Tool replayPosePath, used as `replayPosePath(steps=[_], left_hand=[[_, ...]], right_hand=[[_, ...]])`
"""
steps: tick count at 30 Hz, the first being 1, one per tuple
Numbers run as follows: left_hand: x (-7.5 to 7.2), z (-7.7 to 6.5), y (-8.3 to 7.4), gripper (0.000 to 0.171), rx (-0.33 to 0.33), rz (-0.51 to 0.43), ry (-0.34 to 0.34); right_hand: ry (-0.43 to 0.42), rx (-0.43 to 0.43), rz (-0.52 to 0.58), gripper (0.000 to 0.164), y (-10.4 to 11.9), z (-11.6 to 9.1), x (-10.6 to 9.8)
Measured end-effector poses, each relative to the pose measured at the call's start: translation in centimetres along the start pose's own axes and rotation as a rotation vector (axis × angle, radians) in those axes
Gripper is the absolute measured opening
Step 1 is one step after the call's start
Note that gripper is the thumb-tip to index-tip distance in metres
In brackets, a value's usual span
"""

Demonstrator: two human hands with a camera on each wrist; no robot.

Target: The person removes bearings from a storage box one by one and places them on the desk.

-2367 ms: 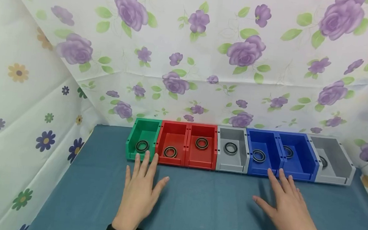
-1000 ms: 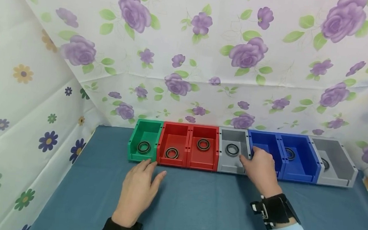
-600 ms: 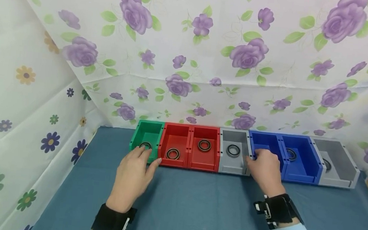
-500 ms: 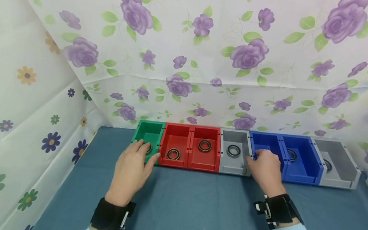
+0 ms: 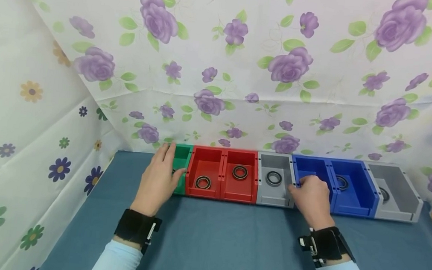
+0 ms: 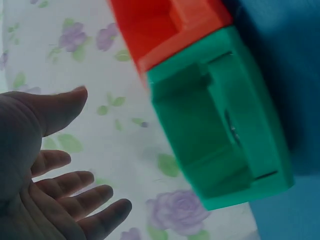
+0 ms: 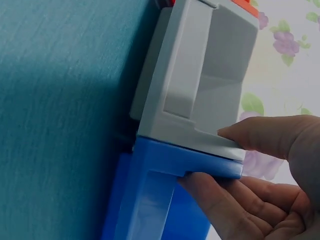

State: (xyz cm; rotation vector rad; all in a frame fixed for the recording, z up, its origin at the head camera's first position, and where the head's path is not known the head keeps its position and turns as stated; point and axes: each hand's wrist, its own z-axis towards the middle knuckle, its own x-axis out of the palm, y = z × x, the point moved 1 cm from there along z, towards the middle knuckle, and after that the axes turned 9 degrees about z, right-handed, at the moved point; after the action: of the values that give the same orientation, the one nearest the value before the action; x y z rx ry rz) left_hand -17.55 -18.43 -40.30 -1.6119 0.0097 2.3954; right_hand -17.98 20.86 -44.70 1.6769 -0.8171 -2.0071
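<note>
counter [image 5: 225, 247]: draped blue, carrying your goods along its far side.

row of bins [image 5: 220, 196]: seven, set side by side.

left hand [image 5: 156, 179], yours: just shifted forward, from the front of the green bin [image 5: 184, 160] to over it; fingers loose and apart, nothing held.

right hand [image 5: 312, 199], yours: stays pinching the adjoining walls [image 7: 175, 153] of the middle grey bin [image 5: 272, 198] and its blue neighbour [image 5: 307, 163]; likely that join is secured, the left side not yet.

dark rings [image 5: 239, 178]: inside bins, partly hidden from you.
</note>
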Motion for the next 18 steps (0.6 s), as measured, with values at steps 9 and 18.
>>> replayPosePath(steps=[9, 18], left_hand=[[3.3, 0.3, 1.7, 0.070, -0.067, -0.029, 0.156], [6.1, 0.7, 2.7, 0.067, -0.096, -0.071, 0.298]], right_hand=[[0.079, 0.017, -0.008, 0.022, 0.9, 0.1, -0.1], [0.101, 0.021, -0.039, 0.021, 0.6, 0.1, -0.4]])
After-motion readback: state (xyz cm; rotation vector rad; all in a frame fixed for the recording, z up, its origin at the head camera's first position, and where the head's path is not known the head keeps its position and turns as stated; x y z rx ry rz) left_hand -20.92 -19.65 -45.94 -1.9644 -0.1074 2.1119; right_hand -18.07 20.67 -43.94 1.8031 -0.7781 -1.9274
